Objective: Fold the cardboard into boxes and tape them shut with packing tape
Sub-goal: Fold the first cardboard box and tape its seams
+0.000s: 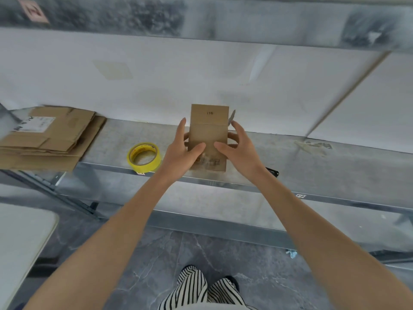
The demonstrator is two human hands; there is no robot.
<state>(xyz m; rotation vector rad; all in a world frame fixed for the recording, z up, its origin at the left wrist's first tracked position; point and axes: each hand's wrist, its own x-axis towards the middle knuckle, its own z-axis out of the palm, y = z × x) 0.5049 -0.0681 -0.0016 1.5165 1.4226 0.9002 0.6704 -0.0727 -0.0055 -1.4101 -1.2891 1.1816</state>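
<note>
Small cardboard box [209, 130] upright over the worktop [312, 166], gripped by left hand [183, 151] and right hand [237, 146], thumbs on front, fingers curled behind. Upper flap printed "11"; lower print blurred. Leftward, yellow tape roll [144, 157], then flattened cardboard stack [49, 135] with unreadable label.

Box [209, 133] held over the shelf [312, 159], left hand [182, 152] at its 8 o'clock, right hand [240, 149] at its 4 o'clock. Tape roll [146, 166] on the shelf at the box's 9 o'clock; flat cardboard stack [49, 139] beyond it.
</note>
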